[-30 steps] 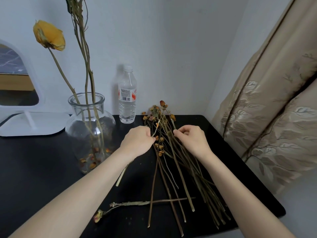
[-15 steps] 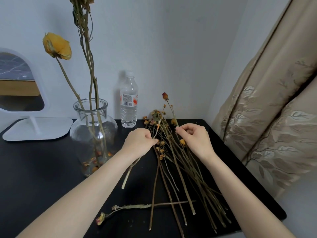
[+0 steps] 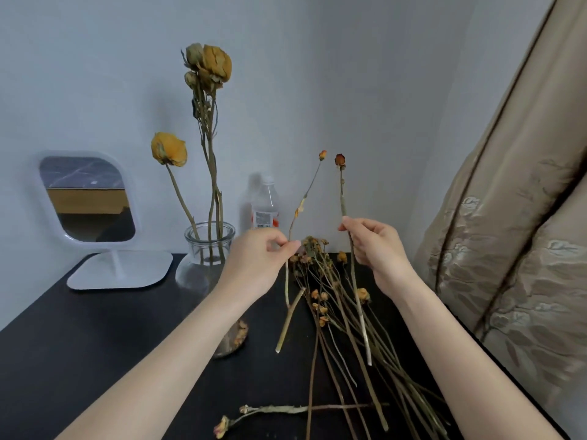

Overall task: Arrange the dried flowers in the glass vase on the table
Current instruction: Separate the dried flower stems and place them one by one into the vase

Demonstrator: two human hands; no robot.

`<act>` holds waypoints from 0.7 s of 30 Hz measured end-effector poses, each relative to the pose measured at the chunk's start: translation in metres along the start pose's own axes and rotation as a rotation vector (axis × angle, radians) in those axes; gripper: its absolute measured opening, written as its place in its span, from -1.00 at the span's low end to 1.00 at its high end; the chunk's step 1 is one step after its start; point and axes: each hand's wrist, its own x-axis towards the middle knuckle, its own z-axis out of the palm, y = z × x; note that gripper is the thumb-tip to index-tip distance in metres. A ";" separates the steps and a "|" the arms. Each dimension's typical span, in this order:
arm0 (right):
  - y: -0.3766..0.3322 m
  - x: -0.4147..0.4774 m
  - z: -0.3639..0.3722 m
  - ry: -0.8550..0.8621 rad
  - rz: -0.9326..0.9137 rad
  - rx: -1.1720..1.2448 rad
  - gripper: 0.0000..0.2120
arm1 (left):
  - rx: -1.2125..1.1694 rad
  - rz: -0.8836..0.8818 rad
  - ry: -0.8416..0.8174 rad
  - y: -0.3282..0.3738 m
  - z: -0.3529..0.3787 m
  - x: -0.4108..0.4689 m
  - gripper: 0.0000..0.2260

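Observation:
A clear glass vase (image 3: 209, 246) stands on the black table (image 3: 95, 338) and holds tall dried yellow roses (image 3: 169, 149). My left hand (image 3: 257, 258) pinches a thin dried stem (image 3: 309, 185) with a small orange bud, held upright above the table. My right hand (image 3: 373, 246) grips a second stem (image 3: 342, 198) topped by a red-orange bud, also upright. A pile of loose dried flowers (image 3: 336, 312) lies on the table below both hands. My left forearm hides part of the vase's body.
A white-framed mirror (image 3: 87, 198) stands at the back left. A plastic water bottle (image 3: 265, 208) is by the wall behind the vase. A beige patterned curtain (image 3: 514, 233) hangs at the right. One dried flower (image 3: 273, 411) lies crosswise near the front edge.
Both hands have risen from the pile, each lifting one stem upright. The view has tilted upward, showing more of the tall roses.

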 end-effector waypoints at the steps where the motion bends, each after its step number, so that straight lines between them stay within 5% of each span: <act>1: -0.006 0.000 0.004 0.000 -0.020 0.014 -0.81 | -0.008 0.008 0.027 0.004 -0.009 -0.001 -0.77; 11: -0.091 0.012 0.075 -0.074 -0.289 0.207 -0.79 | -0.307 0.060 0.350 0.033 -0.122 0.011 -0.80; 21: -0.134 0.027 0.129 -0.036 -0.395 0.336 -0.80 | -0.269 0.112 0.516 0.031 -0.161 0.039 -0.80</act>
